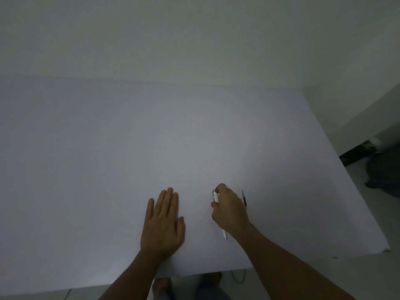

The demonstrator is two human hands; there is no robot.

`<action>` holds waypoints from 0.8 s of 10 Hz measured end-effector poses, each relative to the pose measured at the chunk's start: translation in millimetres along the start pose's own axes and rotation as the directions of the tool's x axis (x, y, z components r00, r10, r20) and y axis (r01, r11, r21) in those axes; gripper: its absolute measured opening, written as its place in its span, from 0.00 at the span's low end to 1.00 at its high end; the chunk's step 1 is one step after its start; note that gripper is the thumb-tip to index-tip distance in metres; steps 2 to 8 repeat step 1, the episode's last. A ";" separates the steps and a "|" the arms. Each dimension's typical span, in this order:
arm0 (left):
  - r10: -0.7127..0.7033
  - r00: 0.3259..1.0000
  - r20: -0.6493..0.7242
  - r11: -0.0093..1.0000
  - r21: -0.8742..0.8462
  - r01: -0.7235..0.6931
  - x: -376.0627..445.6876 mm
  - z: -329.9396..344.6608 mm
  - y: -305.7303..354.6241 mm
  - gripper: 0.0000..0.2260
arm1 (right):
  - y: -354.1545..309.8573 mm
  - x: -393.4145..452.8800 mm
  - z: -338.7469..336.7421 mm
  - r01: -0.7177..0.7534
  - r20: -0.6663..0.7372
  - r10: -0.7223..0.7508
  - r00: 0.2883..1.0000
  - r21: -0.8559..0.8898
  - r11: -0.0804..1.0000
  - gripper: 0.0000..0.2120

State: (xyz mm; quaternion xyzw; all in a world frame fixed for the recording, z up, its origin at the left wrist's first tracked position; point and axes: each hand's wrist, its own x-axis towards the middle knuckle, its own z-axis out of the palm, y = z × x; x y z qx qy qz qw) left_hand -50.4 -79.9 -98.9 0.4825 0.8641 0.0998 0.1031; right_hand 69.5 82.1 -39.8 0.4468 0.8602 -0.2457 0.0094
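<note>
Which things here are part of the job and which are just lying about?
In hand:
white pen, gripped by the right hand
left hand, flat on the white table

Lying about:
dark pen, on the table beside the right hand
dark shape past the table's right edge, too dim to identify

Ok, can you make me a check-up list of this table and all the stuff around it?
Surface: white table, plain, small chip at its near right corner.
Job's things: white pen held in the right hand; dark pen lying on the table just right of that hand.
Clutter: nothing seen.
Grippers: left hand flat on the table, fingers straight; right hand curled round the white pen.
Cables: thin pale cord on the floor below the near edge, faint.
Surroundings: pale wall behind; dark bundle on the floor at right; feet below the table edge.
</note>
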 end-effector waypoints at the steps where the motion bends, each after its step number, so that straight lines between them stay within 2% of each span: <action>1: -0.010 1.000 0.006 1.000 -0.026 0.011 -0.5 -1.0 3.2 0.30 | 2.0 2.6 -3.2 -0.029 -0.027 0.030 0.999 0.048 0.998 0.14; 8: -0.010 1.000 0.006 1.000 -0.026 0.011 -0.5 -1.0 3.2 0.30 | 2.0 2.6 -3.2 -0.029 -0.027 0.030 0.999 0.048 0.998 0.14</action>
